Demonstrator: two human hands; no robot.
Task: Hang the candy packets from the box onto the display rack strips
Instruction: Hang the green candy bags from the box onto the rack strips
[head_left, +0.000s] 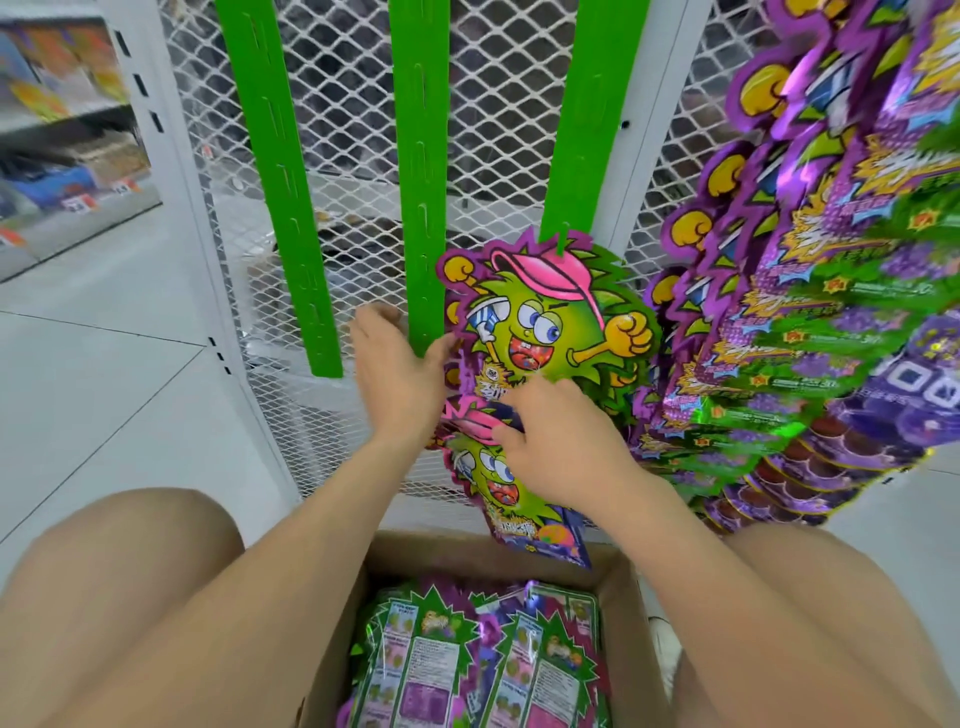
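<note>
Three green display strips hang on a white mesh rack (493, 130). From the right strip (582, 119) hangs a candy packet (545, 317) with a green cartoon figure in a pink cap. A second, matching packet (511, 493) sits just below it, over the box. My right hand (566, 447) lies on these packets, its fingers pinching the top of the lower one. My left hand (395, 364) covers the lower end of the middle strip (421, 182), fingers curled behind it and thumb against the upper packet's left edge. The cardboard box (631, 597) between my knees holds several more packets (467, 654).
A thick bunch of purple and green packets (810, 322) hangs on the rack to the right, close to my right arm. The left strip (280, 182) is bare. White store shelves (67, 130) with goods stand at the far left. Pale floor tiles lie below them.
</note>
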